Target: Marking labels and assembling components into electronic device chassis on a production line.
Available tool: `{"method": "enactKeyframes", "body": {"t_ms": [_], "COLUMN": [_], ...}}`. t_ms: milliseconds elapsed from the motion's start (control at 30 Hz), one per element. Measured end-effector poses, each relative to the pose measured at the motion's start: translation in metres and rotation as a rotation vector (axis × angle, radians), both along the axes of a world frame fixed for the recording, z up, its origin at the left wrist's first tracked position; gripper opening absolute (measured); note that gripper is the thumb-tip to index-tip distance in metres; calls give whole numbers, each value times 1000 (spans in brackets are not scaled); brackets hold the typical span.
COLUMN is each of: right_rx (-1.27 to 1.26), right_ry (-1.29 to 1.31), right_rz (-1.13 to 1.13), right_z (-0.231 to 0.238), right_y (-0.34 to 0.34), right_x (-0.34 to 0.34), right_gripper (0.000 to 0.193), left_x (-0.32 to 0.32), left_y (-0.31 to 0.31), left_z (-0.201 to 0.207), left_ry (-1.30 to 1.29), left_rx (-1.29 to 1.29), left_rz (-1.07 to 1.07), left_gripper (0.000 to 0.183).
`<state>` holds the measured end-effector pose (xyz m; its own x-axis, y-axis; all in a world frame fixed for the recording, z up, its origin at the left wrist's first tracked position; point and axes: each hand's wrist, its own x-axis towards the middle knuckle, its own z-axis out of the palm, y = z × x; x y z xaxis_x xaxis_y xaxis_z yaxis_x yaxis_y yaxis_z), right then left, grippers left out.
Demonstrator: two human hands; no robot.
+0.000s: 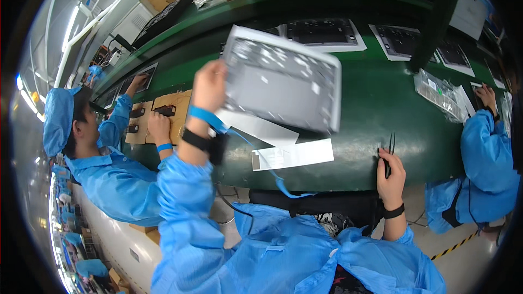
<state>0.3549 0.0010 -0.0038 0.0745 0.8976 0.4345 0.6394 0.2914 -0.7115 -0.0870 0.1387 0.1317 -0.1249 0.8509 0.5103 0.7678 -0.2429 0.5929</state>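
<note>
My left hand [210,88] grips the left edge of a flat rectangular panel [280,95], lifted above the green bench and tilted. The panel has a pale border and a dark grey middle scattered with small white patches; it is blurred by motion. A pair of dark tweezers [393,140] is pinched in my right hand [392,177], tips pointing away from me, over the near right part of the bench. Below the panel lie a white strip [259,128], partly covered, and a second white strip [310,153] with a brown end, nearer to me.
More dark panels on white sheets [357,43] lie along the back of the green bench [376,92]. A green post [436,19] rises at the back right, beside a clear plastic bag [444,98]. Co-workers in blue sit left [111,179] and right [485,158]. A blue wrist cord [280,185] trails near me.
</note>
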Motion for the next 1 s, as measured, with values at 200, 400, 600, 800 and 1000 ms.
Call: {"method": "enactKeyframes", "body": {"t_ms": [200,400,600,800,1000], "right_rx": [-16,-122,-176,-180,-144], "right_ry": [-73,-93,-17,-118,-284], "right_rz": [-1,-54,-65,-123,-103], "right_z": [5,5,2,1,12], "right_y": [3,1,3,0,9], "right_x": [-11,-8,-9,-13,-19], "right_gripper": [18,18,19,25,27], "left_x": [-268,-461,-556,-596,-455], "left_y": [94,153,177,225,348], "left_z": [18,-34,-68,-91,-23], "left_ry": [179,364,408,658,1388], "left_rx": [75,-68,-190,-613,-423], "left_rz": [275,522,517,638,210], "left_gripper": [32,34,32,33,27]}}
